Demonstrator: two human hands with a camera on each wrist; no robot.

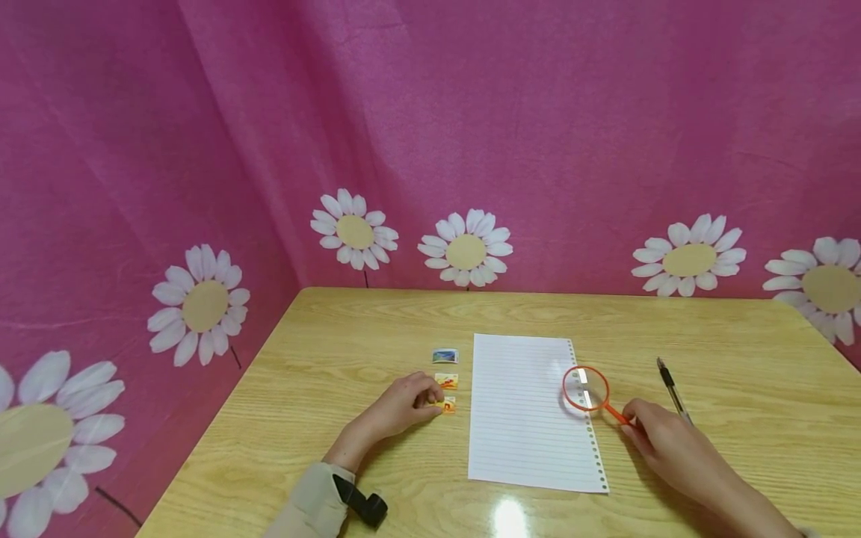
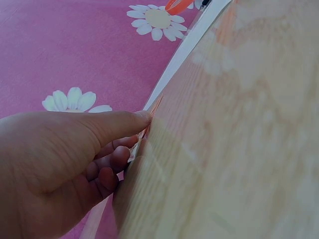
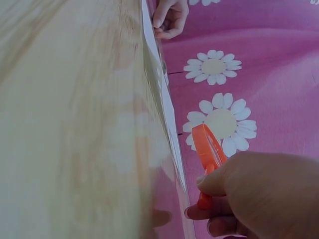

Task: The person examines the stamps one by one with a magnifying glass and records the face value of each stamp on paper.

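Note:
My right hand (image 1: 673,448) grips the handle of an orange-red magnifying glass (image 1: 608,405). Its round lens overlaps the punched right edge of a lined sheet of paper (image 1: 525,418). In the right wrist view the magnifying glass (image 3: 205,144) is seen nearly edge-on, with thumb and fingers round the handle. Left of the paper, my left hand (image 1: 403,405) has its thumb and fingers at the left edge of a small yellow-orange stamp (image 1: 449,406). Just above it lie another yellow-and-red stamp (image 1: 447,381) and a blue-green one (image 1: 445,356), in a column.
A black-capped clear pen (image 1: 673,388) lies on the wooden table (image 1: 363,329), right of the paper and close to my right hand. Behind the table and along its left side hangs a pink curtain (image 1: 538,149) printed with white daisies.

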